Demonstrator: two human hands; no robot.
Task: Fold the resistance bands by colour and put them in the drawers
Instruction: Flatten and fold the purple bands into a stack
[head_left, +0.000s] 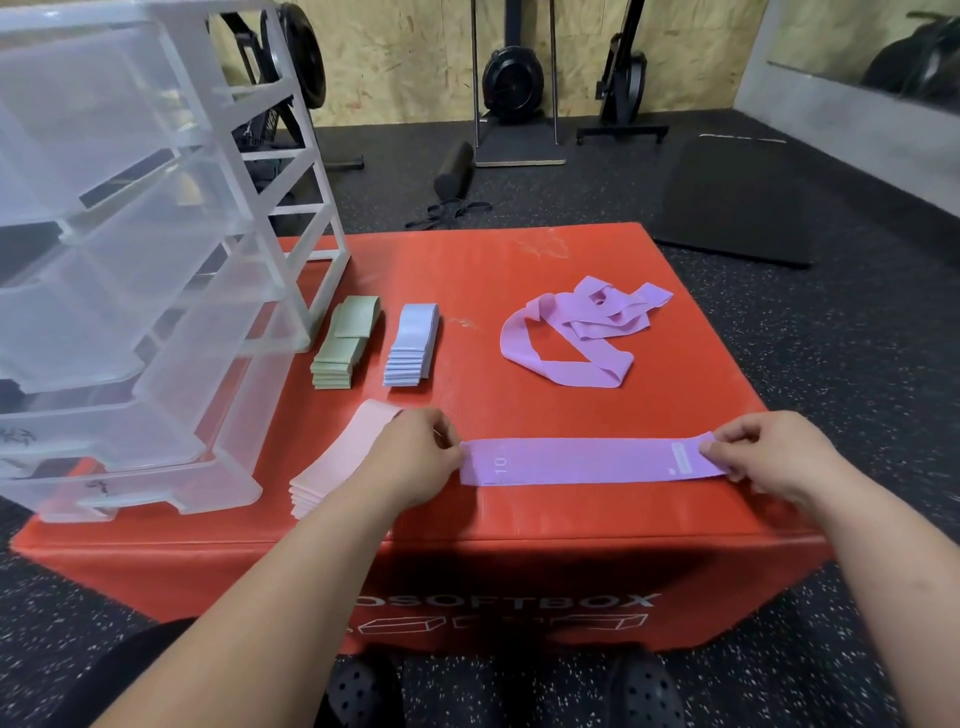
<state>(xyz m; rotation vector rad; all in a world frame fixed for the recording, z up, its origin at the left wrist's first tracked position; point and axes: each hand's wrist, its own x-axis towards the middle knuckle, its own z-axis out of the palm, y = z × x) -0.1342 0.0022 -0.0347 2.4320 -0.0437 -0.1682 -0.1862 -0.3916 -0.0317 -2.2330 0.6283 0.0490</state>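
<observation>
- Red soft box (519, 291) serves as the work surface; black speckled floor around it.
- Purple band (587, 461) lies flat along the near edge of the box, pulled straight left to right.
- Left hand (410, 457) pinches the band's left end, fingers curled on it.
- Right hand (763, 452) pinches the right end, thumb on top by a pale label.
- Loose purple bands (576, 332), tangled, sit farther back to the right, well apart from the flat one.
- Folded stacks: green stack (345, 345) and blue stack (413, 345) side by side at mid-left; pink stack (337, 462) nearer, just beside the left hand and partly under the wrist.
- Clear drawer unit (156, 291) stands on the box's left side, drawers pulled out toward the viewer.
- Gym gear stands against the far wall.
</observation>
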